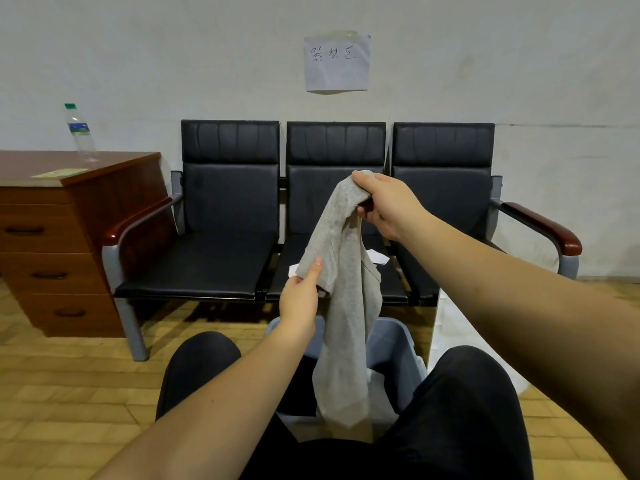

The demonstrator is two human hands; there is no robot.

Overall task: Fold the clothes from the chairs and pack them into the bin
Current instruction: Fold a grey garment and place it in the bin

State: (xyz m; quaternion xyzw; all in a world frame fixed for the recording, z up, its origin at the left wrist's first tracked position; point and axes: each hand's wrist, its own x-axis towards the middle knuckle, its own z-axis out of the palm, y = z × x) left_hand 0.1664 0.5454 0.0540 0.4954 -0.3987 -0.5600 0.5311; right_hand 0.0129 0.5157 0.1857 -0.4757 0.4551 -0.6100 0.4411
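Both hands, left hand point(300, 299) and right hand point(384, 202), pinch a soft grey cloth shirt point(343, 306) (hanging down) over the blue-grey plastic bin point(398, 355).

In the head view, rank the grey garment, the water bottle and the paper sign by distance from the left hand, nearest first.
1. Grey garment: pinched by the left hand.
2. Water bottle: on the desk, far left.
3. Paper sign: high on the wall behind the chairs.
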